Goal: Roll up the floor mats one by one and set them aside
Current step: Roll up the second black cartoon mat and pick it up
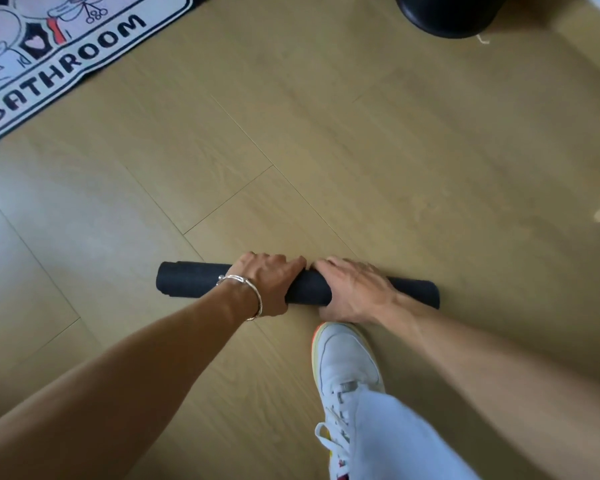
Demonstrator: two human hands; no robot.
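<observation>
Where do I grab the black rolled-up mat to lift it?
Grip the rolled mat around its middle, from above. It is a long roll lying flat on the floor, and the left hand and right hand wrap it there.

Pale wood-plank floor (361, 140), round black object (447, 12)

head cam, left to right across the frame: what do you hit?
BATHROOM mat → left hand → right hand → black round object. The rolled black mat spans under both hands and the white shoe sits below the right hand, so both are left out.
</observation>
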